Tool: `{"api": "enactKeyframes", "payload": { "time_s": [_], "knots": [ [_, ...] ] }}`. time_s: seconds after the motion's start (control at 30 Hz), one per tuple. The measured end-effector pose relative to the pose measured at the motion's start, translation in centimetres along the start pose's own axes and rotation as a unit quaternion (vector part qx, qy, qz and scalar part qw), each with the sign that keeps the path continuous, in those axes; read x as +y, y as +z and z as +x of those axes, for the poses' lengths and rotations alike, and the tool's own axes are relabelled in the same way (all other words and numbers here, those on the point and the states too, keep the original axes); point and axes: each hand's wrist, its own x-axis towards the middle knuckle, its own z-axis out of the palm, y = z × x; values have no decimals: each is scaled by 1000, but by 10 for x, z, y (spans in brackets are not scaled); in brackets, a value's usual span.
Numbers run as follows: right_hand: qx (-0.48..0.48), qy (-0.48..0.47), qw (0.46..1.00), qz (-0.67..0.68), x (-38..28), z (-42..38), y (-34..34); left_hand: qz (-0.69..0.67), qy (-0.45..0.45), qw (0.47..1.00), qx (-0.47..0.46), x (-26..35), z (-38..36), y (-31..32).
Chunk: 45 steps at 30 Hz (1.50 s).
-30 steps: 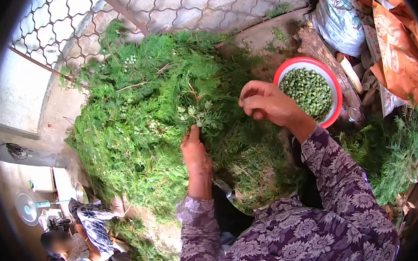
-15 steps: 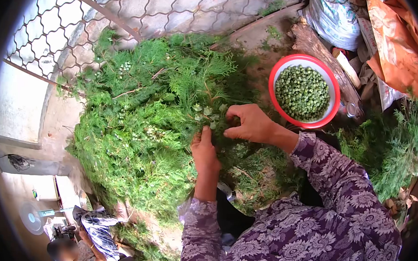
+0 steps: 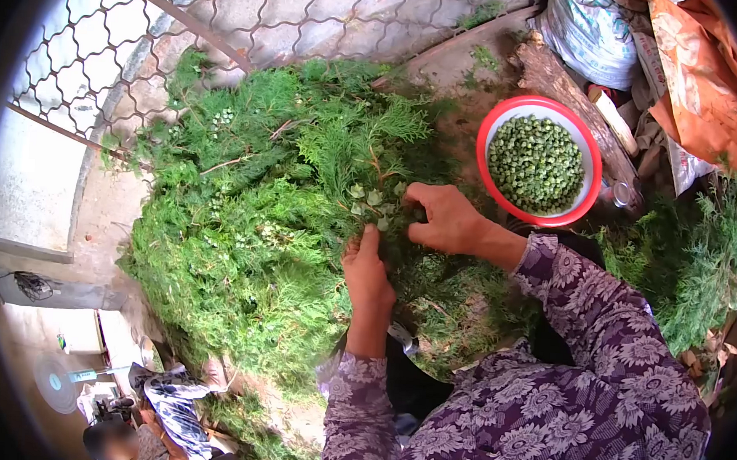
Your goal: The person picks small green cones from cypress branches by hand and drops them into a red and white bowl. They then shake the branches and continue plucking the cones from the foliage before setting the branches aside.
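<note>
While my left hand is gripping the conifer sprig from below, thumb up and fingers curled, its cluster of green cones is sitting right above my thumb tip, near the centre of the frame. The brown stem is running roughly up the frame from the cones. My right hand is hovering at the cluster's right edge, thumb and forefinger parted, apparently holding nothing; whether the forefinger is touching a cone, I cannot tell. So the cones are lying leftward of my right fingers, with my left hand being nearer. The red-rimmed basin of loose cones is standing at upper right.
</note>
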Motion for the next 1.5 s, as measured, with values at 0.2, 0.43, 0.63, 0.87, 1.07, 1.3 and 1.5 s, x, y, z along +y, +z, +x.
{"api": "enactKeyframes", "payload": {
  "time_s": [0.2, 0.43, 0.63, 0.87, 1.07, 1.3, 1.5],
  "knots": [
    [-78, 100, 975, 181, -3, 7, -15, -22, 4, 1000, -8, 7, -2, 1],
    [-217, 243, 844, 426, -6, 6, -34, 3, 18, 998, -63, 12, -11, -4],
    [-286, 250, 792, 478, -3, -3, -36, -52, -19, 994, -95, 18, -23, -1],
    [-275, 260, 925, 45, -23, 7, -49, 24, -26, 995, -89, 1, -14, -12],
    [-267, 247, 919, 153, -22, -2, -52, 28, -24, 998, -57, 9, -26, 5],
    [-250, 251, 873, 334, -15, -36, -62, -38, -55, 990, -122, -21, -47, -5],
    [-238, 283, 809, 457, -2, -82, -68, -35, -22, 988, -149, -43, -83, 2]
  ]
}}
